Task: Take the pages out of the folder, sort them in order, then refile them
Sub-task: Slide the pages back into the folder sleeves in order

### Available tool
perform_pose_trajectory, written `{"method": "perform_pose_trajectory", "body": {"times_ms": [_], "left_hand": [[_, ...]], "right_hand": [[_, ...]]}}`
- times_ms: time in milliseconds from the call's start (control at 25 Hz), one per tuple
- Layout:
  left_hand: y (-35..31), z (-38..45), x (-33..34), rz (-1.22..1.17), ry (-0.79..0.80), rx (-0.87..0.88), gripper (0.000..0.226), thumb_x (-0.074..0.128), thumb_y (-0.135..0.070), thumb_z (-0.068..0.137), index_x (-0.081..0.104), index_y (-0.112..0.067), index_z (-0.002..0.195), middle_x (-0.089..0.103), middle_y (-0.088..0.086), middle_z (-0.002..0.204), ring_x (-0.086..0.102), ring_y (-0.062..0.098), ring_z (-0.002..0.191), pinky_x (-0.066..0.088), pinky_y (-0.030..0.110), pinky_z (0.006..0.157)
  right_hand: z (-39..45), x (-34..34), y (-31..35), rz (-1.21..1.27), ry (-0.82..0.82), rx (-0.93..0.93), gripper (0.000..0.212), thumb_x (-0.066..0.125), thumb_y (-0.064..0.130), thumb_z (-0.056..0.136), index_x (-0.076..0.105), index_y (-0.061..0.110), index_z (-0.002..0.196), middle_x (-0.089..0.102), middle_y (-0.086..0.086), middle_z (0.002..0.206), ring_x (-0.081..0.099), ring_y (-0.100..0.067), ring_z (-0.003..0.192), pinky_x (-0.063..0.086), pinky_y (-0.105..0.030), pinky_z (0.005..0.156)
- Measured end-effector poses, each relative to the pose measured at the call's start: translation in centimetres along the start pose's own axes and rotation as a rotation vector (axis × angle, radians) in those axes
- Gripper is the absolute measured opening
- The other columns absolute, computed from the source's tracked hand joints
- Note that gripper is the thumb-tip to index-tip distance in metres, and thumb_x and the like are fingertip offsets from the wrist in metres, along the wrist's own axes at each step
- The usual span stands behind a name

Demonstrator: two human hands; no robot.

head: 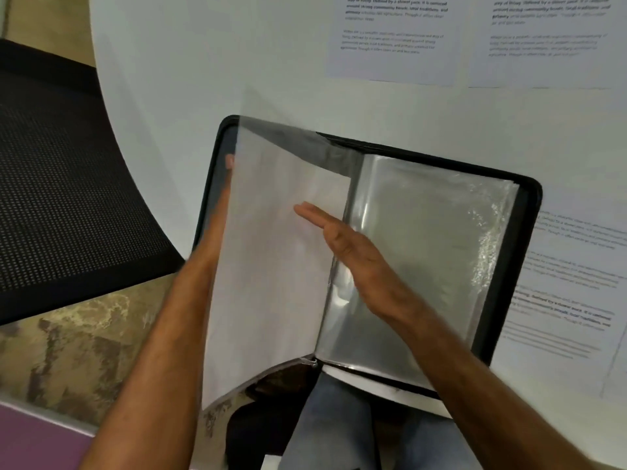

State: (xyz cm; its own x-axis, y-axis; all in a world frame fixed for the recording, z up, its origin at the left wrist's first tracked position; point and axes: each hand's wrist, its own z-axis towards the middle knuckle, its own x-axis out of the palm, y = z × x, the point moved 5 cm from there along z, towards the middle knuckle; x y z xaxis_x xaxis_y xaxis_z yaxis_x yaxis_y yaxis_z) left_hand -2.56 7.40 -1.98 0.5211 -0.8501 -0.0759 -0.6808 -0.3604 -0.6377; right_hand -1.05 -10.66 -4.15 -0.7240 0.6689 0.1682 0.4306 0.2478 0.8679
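Head view: straight, extended fingers (307,212) of the right hand (353,252) are being laid flat against a white page (271,266), nothing being grasped. The page is being held raised over the left half of the open black folder (522,266). The left hand (220,212) is being kept behind the page's left edge; its grip cannot be told. The folder is being supported at the near edge of the white table (203,62), with printed sheets (390,39) lying beyond it.
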Motion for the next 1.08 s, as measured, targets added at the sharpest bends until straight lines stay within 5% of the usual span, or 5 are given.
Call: {"method": "perform_pose_trajectory", "body": {"times_ms": [120, 280, 480, 840, 1080], "left_hand": [[-0.1, -0.4, -2.5, 0.103, 0.039, -0.042, 0.071, 0.016, -0.079, 0.097, 0.061, -0.038, 0.135, 0.08, -0.007, 0.106, 0.078, 0.01, 0.089, 0.061, 0.025, 0.066], [0.5, 1.0, -4.4, 0.235, 0.068, -0.027, 0.052, 0.036, -0.073, 0.099, 0.068, -0.039, 0.122, 0.078, -0.017, 0.105, 0.074, 0.005, 0.102, 0.058, 0.027, 0.084], [2.2, 4.6, -6.6, 0.85, -0.227, 0.191, 0.052, 0.067, -0.05, 0.097, 0.056, -0.021, 0.138, 0.067, -0.001, 0.131, 0.064, 0.022, 0.116, 0.051, 0.036, 0.094], [4.9, 4.4, -4.2, 1.063, -0.619, 0.485, 0.074, 0.073, -0.024, 0.092, 0.037, -0.013, 0.155, 0.042, 0.013, 0.153, 0.041, 0.034, 0.138, 0.042, 0.052, 0.111], [7.0, 3.5, 3.5, 1.138, -0.288, 0.708, 0.06, 0.061, -0.023, 0.099, 0.039, -0.017, 0.155, 0.033, 0.013, 0.161, 0.032, 0.034, 0.147, 0.031, 0.053, 0.119]], "right_hand": [[1.1, 0.9, -1.8, -0.158, 0.022, -0.032, 0.059, 0.041, 0.07, 0.098, 0.042, 0.047, 0.153, 0.031, 0.025, 0.164, 0.021, 0.006, 0.152, 0.024, -0.042, 0.127], [2.1, 0.7, -3.5, -0.359, 0.005, -0.075, 0.055, 0.049, 0.057, 0.102, 0.041, 0.043, 0.154, 0.028, 0.027, 0.164, 0.017, 0.009, 0.152, 0.024, -0.042, 0.127], [3.3, 0.8, -5.3, -0.825, -0.041, -0.242, 0.056, 0.057, 0.044, 0.103, 0.041, 0.033, 0.156, 0.03, 0.014, 0.167, 0.02, -0.003, 0.155, 0.031, -0.047, 0.123], [3.3, 0.4, -6.0, -0.949, -0.06, -0.384, 0.051, 0.06, 0.021, 0.1, 0.05, 0.022, 0.15, 0.033, 0.004, 0.167, 0.023, -0.012, 0.156, 0.031, -0.04, 0.121], [1.2, -4.3, -5.4, -0.933, -0.362, -0.418, 0.045, 0.062, 0.01, 0.098, 0.058, 0.01, 0.143, 0.043, -0.007, 0.16, 0.031, -0.022, 0.154, 0.029, -0.04, 0.125]]}}
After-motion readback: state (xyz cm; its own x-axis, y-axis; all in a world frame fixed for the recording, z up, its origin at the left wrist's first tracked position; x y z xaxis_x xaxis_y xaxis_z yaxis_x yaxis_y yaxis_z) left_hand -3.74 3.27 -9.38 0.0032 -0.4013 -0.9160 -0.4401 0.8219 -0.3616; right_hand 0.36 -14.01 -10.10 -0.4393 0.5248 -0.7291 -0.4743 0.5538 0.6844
